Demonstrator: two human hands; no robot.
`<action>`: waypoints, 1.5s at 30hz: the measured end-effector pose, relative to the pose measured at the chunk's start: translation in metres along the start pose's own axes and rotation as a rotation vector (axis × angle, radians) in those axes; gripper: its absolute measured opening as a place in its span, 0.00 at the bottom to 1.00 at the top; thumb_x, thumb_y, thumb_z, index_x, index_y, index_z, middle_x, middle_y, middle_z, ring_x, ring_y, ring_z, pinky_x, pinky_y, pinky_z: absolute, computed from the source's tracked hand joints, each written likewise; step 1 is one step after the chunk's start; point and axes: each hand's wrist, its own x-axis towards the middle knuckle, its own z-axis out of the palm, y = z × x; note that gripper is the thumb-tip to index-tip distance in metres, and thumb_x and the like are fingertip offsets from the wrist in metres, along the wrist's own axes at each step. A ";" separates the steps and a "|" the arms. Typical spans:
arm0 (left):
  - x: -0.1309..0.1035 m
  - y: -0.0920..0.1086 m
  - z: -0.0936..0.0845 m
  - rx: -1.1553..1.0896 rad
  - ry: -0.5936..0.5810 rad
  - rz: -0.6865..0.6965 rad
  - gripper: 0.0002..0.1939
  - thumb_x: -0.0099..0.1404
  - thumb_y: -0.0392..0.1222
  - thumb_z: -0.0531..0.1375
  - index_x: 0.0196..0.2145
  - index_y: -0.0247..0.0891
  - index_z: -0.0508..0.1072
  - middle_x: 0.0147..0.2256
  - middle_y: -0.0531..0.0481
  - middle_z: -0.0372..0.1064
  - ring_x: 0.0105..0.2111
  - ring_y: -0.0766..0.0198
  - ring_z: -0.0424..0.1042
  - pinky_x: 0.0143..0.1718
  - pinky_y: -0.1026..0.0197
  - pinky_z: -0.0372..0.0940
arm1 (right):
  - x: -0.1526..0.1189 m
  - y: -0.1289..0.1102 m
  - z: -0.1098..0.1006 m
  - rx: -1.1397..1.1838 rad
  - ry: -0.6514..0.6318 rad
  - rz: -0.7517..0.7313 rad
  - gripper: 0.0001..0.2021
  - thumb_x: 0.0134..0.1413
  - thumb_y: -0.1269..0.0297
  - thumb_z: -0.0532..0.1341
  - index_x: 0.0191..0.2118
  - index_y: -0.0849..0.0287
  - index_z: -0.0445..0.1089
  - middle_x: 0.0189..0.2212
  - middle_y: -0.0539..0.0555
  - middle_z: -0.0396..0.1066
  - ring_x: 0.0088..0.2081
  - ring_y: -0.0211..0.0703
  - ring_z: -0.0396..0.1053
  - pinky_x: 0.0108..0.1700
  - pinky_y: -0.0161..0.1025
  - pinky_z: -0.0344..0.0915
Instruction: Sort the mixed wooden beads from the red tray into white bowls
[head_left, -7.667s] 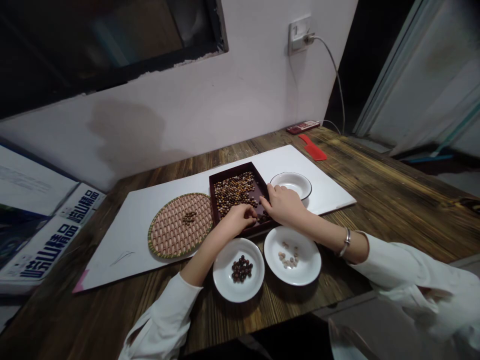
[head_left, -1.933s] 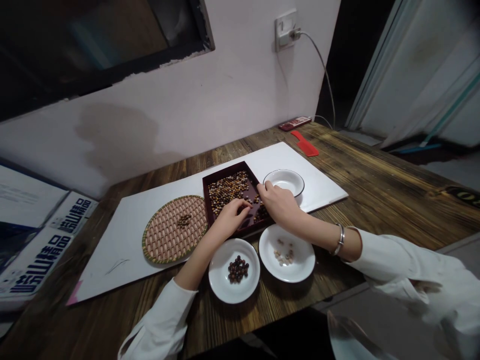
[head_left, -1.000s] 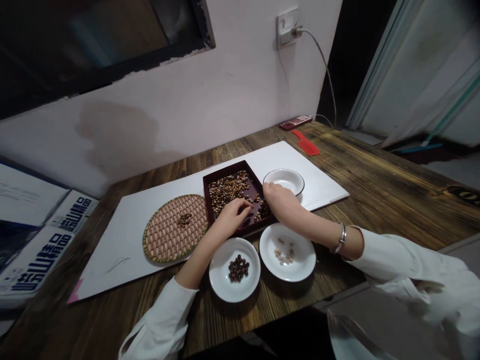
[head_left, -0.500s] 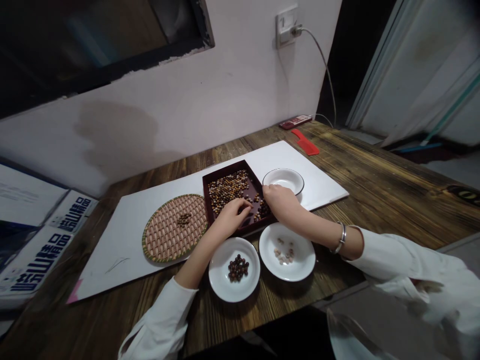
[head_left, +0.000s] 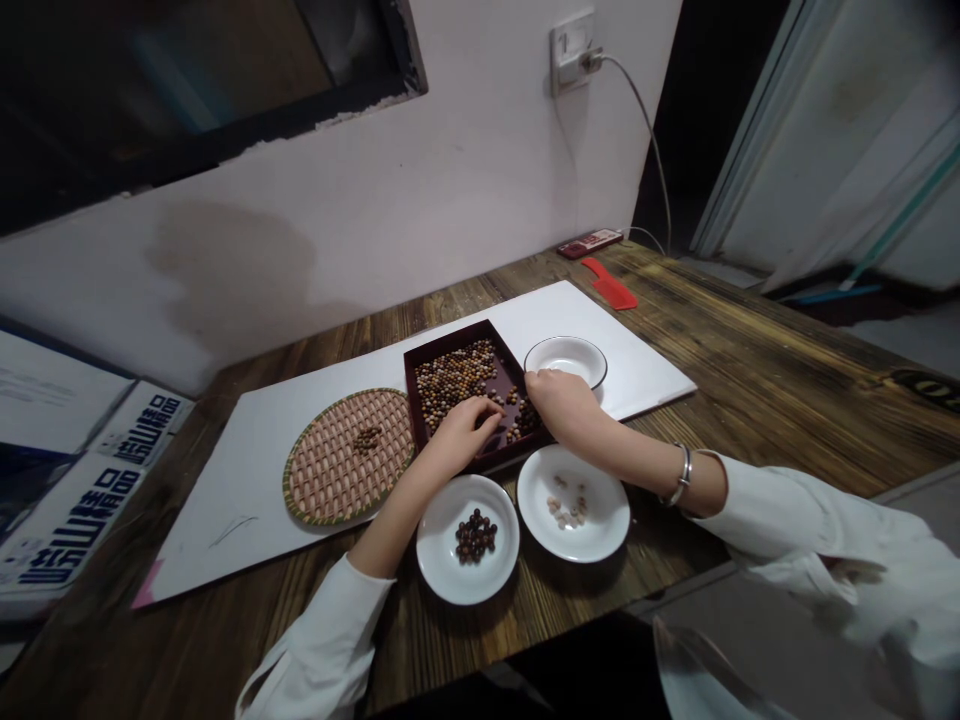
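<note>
A dark red tray (head_left: 411,385) holds many brown, yellow and pale beads (head_left: 457,375). Over its front part is my left hand (head_left: 471,428), thumb and fingertips brought together among the beads; anything pinched there is too small to see. My right hand (head_left: 561,400) is closed at the tray's right edge, its fingertips hidden behind the hand. In front of the tray stand two white bowls: the left bowl (head_left: 435,570) has dark brown beads (head_left: 475,537) in it, the right bowl (head_left: 536,525) a few pale beads (head_left: 568,512). Behind my right hand sits another white bowl (head_left: 564,352).
A round woven mat (head_left: 322,475) with a small heap of brown beads (head_left: 367,440) lies left of the tray. Under these is a white board (head_left: 247,460) on the wooden table (head_left: 765,390). Farther back are a red comb (head_left: 611,285) and a phone (head_left: 590,244) by the wall.
Hardly anything differs: both hands keep their places at the tray, and the whole view has shifted very slightly.
</note>
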 end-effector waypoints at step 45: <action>0.005 -0.018 0.003 0.103 -0.033 -0.015 0.16 0.55 0.30 0.63 0.43 0.37 0.73 0.42 0.46 0.69 0.46 0.57 0.69 0.52 0.51 0.63 | 0.000 0.000 0.006 -0.102 0.059 -0.033 0.14 0.61 0.79 0.47 0.43 0.70 0.69 0.39 0.68 0.73 0.41 0.52 0.73 0.37 0.40 0.65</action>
